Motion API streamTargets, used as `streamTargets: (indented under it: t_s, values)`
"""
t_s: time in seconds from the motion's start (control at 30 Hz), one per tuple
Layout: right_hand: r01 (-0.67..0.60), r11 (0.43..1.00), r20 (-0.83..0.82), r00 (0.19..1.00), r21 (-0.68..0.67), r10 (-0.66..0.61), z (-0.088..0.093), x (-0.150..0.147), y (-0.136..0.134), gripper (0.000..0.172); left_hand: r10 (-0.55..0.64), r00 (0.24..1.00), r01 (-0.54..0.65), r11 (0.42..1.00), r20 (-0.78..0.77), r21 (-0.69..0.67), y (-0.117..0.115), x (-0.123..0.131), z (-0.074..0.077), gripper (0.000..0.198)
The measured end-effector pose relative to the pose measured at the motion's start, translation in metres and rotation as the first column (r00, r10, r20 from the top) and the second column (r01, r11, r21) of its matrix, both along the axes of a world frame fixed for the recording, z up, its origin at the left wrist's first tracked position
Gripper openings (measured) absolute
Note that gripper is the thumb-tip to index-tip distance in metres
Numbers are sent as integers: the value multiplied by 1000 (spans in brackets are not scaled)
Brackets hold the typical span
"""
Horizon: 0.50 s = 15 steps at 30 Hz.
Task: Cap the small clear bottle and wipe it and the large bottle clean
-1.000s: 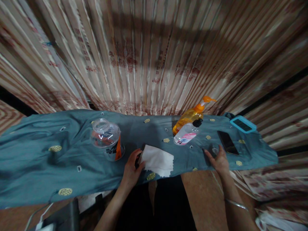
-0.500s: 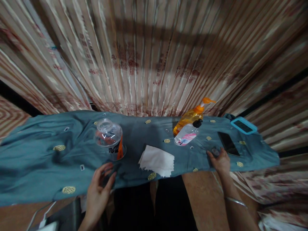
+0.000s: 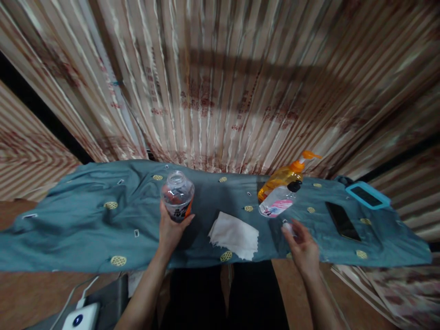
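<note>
My left hand (image 3: pixel 172 230) is wrapped round the lower part of a clear plastic jar (image 3: pixel 178 197) with an orange and black label and an uncovered mouth. Between the fingertips of my right hand (image 3: pixel 302 245) is a small whitish cap (image 3: pixel 288 227), raised over the cloth's front part. A folded white cloth (image 3: pixel 235 234) lies between the two hands. Beyond my right hand, a clear bottle (image 3: pixel 277 201) with a black top and pink label leans beside an amber pump bottle (image 3: pixel 280 181) with an orange pump.
A teal patterned cloth (image 3: pixel 85 238) covers the narrow table. On its right side lie a dark phone (image 3: pixel 343 221) and a blue-framed device (image 3: pixel 367 195). Striped curtains (image 3: pixel 220 91) hang behind. A white power bank (image 3: pixel 81 317) with a cable is at the lower left.
My left hand has moved forward and taken hold of the jar. My right hand has lifted the small cap off the table and brought it leftward. The camera view has shifted.
</note>
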State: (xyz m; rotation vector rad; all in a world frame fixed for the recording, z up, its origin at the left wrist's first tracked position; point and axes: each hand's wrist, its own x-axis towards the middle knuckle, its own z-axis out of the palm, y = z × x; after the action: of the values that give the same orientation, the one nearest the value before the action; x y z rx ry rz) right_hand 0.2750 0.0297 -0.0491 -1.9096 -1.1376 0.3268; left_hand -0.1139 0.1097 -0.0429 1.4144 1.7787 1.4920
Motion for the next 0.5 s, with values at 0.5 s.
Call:
streamTargets:
  t_s: [0.5]
  values:
    - [-607, 793, 130, 791, 48, 598, 125, -121, 9, 56, -86, 821, 285, 918, -564, 275, -37, 28, -8, 51]
